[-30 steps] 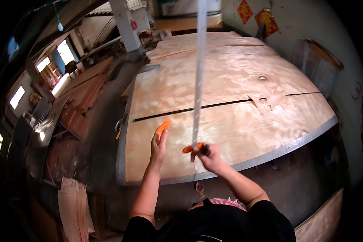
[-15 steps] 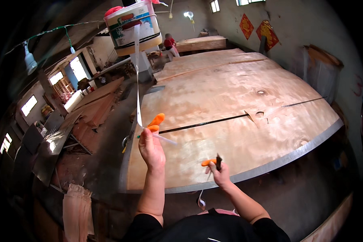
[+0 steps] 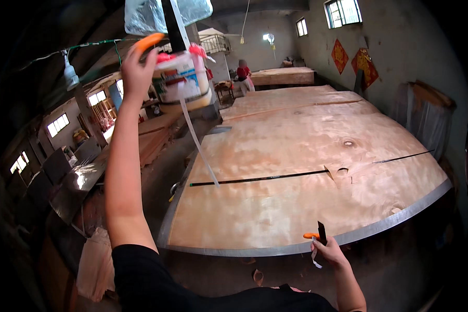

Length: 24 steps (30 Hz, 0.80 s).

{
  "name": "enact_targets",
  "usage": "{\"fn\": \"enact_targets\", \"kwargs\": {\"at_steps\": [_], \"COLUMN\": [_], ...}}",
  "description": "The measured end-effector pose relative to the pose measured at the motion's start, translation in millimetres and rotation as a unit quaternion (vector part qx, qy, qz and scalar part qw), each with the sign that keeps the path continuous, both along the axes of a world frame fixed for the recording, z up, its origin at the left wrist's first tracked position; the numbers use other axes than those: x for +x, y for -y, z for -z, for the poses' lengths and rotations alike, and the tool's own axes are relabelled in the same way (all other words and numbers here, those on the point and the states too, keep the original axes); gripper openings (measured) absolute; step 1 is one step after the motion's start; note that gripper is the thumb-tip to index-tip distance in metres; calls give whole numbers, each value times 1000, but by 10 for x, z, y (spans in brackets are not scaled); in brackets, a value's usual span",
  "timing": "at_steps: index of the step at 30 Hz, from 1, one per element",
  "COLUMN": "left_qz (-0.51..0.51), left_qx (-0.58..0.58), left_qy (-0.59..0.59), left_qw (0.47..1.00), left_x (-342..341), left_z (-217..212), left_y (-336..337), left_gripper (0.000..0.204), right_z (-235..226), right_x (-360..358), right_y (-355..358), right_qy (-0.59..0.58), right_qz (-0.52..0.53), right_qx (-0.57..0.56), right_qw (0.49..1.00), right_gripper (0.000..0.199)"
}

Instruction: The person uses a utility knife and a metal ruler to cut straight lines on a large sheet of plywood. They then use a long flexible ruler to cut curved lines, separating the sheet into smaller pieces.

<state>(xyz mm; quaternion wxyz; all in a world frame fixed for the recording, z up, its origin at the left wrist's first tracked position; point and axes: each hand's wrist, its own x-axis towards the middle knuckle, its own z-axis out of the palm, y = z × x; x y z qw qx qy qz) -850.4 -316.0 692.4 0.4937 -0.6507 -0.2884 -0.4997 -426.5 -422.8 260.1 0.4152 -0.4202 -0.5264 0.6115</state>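
My left hand (image 3: 136, 73) is raised at the upper left beside a hanging white tub (image 3: 179, 80) with red plastic at its rim. An orange finger cot (image 3: 150, 41) covers one finger; thumb and fingers are apart, with nothing visible between them. A pale tape strip (image 3: 194, 130) dangles from the tub, its lower end over the wood sheet (image 3: 275, 140). Low on the right, over the sheet's near edge, my right hand (image 3: 331, 250) grips a dark flat blade (image 3: 322, 233). Another orange finger cot (image 3: 310, 236) shows there, and a short whitish strip (image 3: 315, 258) hangs below the fingers.
A thin black strip (image 3: 260, 179) crosses the sheet, near a torn patch (image 3: 340, 174). The worktable's grey metal edge (image 3: 296, 251) curves along the front. Stacked veneer (image 3: 96, 265) stands at lower left. Another person (image 3: 243, 75) is far off at the back.
My left hand has risen from above the sheet to beside the tub, and the tape strip now hangs free of it. My right hand has moved right and lower with the blade.
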Motion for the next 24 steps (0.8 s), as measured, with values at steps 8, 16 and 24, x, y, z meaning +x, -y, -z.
{"fn": "enact_targets", "kwargs": {"at_steps": [8,16,24], "left_qz": [-86,13,195], "left_qx": [-620,-683,-717], "left_qy": [22,26,-13], "left_qw": [780,730,670], "left_x": [490,688,435], "left_z": [-578,-605,-549], "left_y": [-510,-447,-444], "left_gripper": [40,53,56], "right_z": [185,-509,-2289], "right_x": [43,-132,-1246], "right_y": [132,-166,-929], "right_qy": [35,184,34], "right_qz": [6,12,62], "right_qx": [-23,54,345], "right_qw": [999,981,936], "right_gripper": [16,16,22]}}
